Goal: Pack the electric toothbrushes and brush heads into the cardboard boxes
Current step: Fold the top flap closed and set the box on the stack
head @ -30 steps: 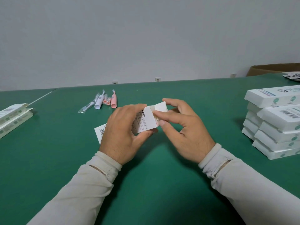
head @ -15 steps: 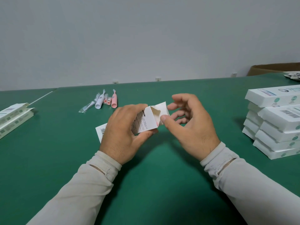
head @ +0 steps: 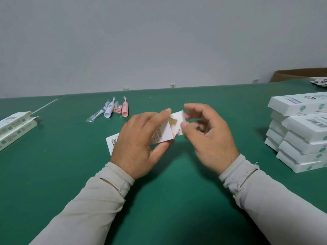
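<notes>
At the left edge of the frame, flat white boxes (head: 15, 127) are laid on the green desk (head: 70, 174). Further right, toward the upper middle, a white toothbrush (head: 109, 110), a pink toothbrush (head: 125, 109) and wrapped brush heads (head: 96, 114) are grouped together, well apart from the hands. At the centre, a white cardboard box (head: 161, 132) is gripped by the left hand (head: 139, 145), fingers on top and thumb beneath, its right end open with something pink seen inside. The end flap (head: 177, 117) is pinched by the right hand (head: 208, 137) between thumb and curled fingers. At the right edge, a stack of packed boxes (head: 300, 137) is seen, with a brown carton (head: 299, 74) behind it.
</notes>
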`<act>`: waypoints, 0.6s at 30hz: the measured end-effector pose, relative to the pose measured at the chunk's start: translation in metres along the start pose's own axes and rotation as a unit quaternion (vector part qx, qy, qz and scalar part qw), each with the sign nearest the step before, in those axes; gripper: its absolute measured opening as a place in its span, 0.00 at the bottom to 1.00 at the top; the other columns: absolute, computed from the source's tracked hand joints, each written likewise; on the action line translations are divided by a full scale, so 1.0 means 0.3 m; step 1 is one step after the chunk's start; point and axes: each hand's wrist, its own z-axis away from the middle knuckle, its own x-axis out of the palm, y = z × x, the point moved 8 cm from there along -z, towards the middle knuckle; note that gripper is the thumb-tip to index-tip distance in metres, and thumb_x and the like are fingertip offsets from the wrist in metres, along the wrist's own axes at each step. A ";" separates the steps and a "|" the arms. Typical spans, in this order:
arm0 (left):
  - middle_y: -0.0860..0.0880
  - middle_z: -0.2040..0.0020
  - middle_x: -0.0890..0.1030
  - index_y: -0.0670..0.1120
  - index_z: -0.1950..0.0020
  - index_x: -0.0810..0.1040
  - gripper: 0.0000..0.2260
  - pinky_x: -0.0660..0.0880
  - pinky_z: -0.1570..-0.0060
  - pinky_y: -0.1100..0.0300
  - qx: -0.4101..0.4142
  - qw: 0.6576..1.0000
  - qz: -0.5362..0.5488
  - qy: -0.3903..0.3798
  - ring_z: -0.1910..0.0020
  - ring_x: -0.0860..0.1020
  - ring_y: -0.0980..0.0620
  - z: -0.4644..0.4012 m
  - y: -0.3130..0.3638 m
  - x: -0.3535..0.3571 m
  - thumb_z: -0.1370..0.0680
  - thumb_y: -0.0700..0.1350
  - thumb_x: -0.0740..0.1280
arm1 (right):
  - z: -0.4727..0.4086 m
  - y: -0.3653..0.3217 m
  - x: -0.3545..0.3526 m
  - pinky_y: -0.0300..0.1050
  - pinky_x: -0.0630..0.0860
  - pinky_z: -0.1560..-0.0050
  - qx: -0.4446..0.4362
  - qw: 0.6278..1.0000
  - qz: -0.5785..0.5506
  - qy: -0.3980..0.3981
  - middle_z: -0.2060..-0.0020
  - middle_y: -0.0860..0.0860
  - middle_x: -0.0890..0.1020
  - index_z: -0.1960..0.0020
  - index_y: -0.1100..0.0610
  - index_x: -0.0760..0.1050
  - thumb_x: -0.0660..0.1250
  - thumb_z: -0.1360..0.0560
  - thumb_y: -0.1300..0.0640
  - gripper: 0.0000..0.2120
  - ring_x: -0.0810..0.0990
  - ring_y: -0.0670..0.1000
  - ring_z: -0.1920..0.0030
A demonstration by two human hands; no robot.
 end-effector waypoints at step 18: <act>0.52 0.37 0.78 0.51 0.28 0.69 0.27 0.67 0.34 0.50 -0.007 1.000 0.024 -0.007 0.41 0.77 0.45 0.007 0.006 0.005 0.25 0.56 0.69 | 0.007 -0.031 0.026 0.28 0.69 0.51 -0.094 0.974 0.195 -0.073 0.42 0.45 0.77 0.37 0.49 0.79 0.71 0.24 0.59 0.17 0.76 0.41 0.50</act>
